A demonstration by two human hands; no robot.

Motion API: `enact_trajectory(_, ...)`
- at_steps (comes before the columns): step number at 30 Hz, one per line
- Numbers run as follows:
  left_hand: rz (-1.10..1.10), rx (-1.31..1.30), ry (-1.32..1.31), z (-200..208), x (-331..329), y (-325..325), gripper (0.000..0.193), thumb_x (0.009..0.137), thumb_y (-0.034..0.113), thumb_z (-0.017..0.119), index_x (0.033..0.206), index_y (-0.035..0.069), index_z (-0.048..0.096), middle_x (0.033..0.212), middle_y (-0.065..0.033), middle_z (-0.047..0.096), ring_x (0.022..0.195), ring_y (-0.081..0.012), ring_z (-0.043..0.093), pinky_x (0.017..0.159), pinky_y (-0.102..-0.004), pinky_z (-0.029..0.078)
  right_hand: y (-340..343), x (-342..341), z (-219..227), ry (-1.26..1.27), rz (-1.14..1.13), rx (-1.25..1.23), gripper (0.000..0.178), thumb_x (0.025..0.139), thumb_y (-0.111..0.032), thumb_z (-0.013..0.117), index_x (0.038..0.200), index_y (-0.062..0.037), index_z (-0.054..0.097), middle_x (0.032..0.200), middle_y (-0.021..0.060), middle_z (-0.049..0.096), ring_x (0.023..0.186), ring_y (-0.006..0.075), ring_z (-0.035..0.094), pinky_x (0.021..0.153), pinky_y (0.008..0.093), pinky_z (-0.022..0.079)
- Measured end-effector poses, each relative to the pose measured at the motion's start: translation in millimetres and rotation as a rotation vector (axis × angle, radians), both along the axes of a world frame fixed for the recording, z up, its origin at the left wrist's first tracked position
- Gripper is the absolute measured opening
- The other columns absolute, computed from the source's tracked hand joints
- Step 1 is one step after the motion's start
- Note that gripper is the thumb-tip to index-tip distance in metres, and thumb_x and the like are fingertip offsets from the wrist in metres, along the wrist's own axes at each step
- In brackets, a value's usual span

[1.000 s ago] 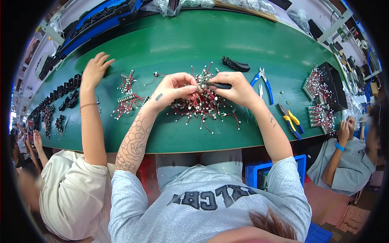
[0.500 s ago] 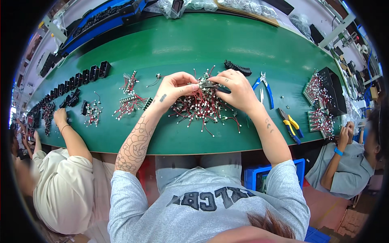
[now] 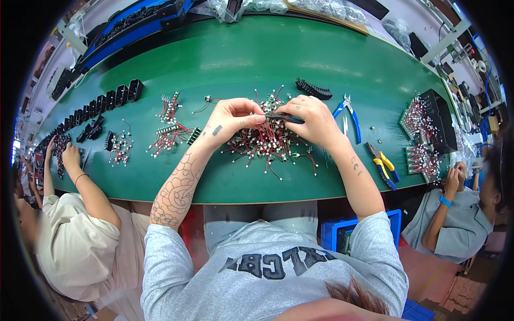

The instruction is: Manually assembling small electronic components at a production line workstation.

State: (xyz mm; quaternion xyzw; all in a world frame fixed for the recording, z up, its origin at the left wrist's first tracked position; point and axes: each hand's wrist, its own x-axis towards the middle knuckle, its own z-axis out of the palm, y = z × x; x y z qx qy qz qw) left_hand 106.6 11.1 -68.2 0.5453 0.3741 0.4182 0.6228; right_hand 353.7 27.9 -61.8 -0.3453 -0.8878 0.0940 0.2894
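Note:
Over a pile of red-wired parts with small white connectors (image 3: pixel 262 142), my two hands meet. My left hand (image 3: pixel 235 119) is closed in a pinch of thumb and forefinger; the small piece between the fingertips is too tiny and covered to name. Wrapped in the fingers of my right hand (image 3: pixel 313 119) is a small dark pliers-like tool (image 3: pixel 282 116). Its tip points left and reaches the left fingertips. The tool's handles are mostly hidden by the right hand.
Blue-handled pliers (image 3: pixel 350 117) and yellow-and-blue pliers (image 3: pixel 383 165) lie to the right. Farther right are wired boards (image 3: pixel 420 128) and a black box (image 3: pixel 441 123). Wired clusters (image 3: pixel 168 132) and black housings (image 3: pixel 122 95) lie left. Co-workers sit on both sides.
The dark tool has turned flatter, its tip now at my left fingertips. Both hands have shifted slightly. The left co-worker's hand has moved left, and a second hand there has reached farther up.

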Motion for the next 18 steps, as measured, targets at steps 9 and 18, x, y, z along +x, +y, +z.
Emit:
enact_trajectory(9,-0.15,-0.134,-0.129,-1.4,-11.2,5.1,0.012,0.088,0.003,0.071,0.1,0.004,0.068,0.088,-0.0071,0.072,0.08,-0.013,0.069,0.075,-0.0211,0.057,0.7,0.2,6.2,0.172,0.097,-0.433,0.026,0.074,-0.008,0.071,0.101,-0.0053,0.073,0.092,0.0054,0.071,0.082,0.0258,0.064,0.075,0.0324,0.051)
enact_trajectory(18,0.07,-0.164,-0.217,8.2,-2.8,2.0,0.012,0.089,0.006,0.071,0.101,0.003,0.067,0.09,-0.0088,0.072,0.085,-0.0139,0.07,0.077,-0.0223,0.058,10.2,4.3,-2.2,0.105,-0.133,0.06,0.033,0.074,-0.005,0.07,0.107,-0.0074,0.072,0.097,0.0065,0.068,0.089,0.0242,0.062,0.084,0.034,0.05)
